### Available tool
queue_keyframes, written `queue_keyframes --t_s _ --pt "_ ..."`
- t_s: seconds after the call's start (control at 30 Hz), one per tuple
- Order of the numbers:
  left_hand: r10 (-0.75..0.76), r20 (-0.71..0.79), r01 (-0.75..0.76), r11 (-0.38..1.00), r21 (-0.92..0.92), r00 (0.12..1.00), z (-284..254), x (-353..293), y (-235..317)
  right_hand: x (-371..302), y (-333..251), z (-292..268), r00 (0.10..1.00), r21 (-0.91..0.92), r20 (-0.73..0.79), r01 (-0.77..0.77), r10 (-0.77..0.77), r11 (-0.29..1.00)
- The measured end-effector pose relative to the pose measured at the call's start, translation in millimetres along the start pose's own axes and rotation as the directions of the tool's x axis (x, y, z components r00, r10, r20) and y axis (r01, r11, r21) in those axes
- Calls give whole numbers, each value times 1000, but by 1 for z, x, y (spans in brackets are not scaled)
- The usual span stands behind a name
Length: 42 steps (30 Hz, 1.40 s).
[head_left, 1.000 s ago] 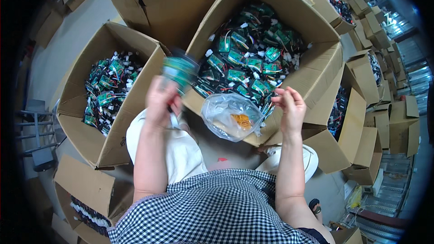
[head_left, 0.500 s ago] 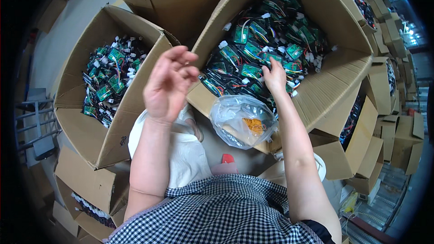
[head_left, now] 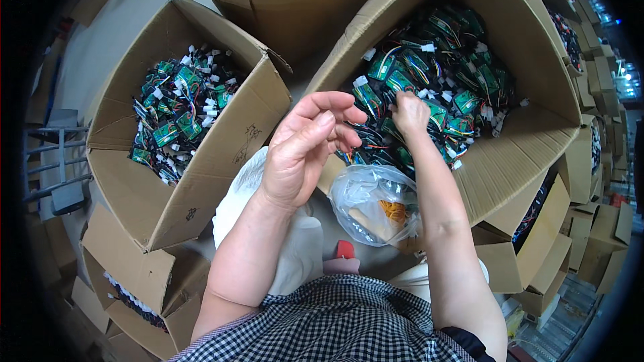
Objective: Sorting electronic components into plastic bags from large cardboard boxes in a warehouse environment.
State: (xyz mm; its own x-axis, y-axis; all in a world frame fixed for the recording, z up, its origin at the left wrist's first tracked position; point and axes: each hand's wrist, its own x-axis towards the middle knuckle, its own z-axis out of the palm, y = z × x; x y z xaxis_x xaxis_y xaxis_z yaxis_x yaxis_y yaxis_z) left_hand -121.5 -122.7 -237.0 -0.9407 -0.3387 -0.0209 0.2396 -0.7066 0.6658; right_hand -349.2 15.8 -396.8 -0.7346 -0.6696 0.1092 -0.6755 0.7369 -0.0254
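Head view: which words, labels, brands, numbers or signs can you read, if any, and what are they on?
No text can be read.
Open box of boards on the left: dark handwritten-looking marks on its outer side, too small and blurred to make out.
Green circuit boards: any print is too small to read.

The left hand point(head_left: 302, 157) hovers, fingers point(head_left: 330, 100) half-curled; the right arm point(head_left: 441, 211) stretches forward.

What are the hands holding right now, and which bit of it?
The left hand is open and holds nothing. The right hand is among the green circuit boards; whether it grips one, or where, can't be told.
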Motion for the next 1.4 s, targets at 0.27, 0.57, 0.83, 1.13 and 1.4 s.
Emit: queue_keyframes --t_s 0.27,0.57,0.83,1.13,1.4 --pt "40 18 -43 874 484 999 16 -1 -37 -49 -4 -161 933 431 -358 140 26 891" --pt "118 149 -117 993 -19 982 34 -27 -67 -138 -81 -235 935 655 -344 305 -87 691" --pt "-223 409 239 971 11 885 41 -52 -60 -172 -75 -206 970 999 -39 33 240 30" --pt "-606 369 516 794 321 704 33 -59 -33 -176 -62 -216 1000 998 -18 18 6 -63" --pt "-531 94 474 812 342 842 36 -71 -42 -191 -64 -176 888 955 23 116 458 -274"
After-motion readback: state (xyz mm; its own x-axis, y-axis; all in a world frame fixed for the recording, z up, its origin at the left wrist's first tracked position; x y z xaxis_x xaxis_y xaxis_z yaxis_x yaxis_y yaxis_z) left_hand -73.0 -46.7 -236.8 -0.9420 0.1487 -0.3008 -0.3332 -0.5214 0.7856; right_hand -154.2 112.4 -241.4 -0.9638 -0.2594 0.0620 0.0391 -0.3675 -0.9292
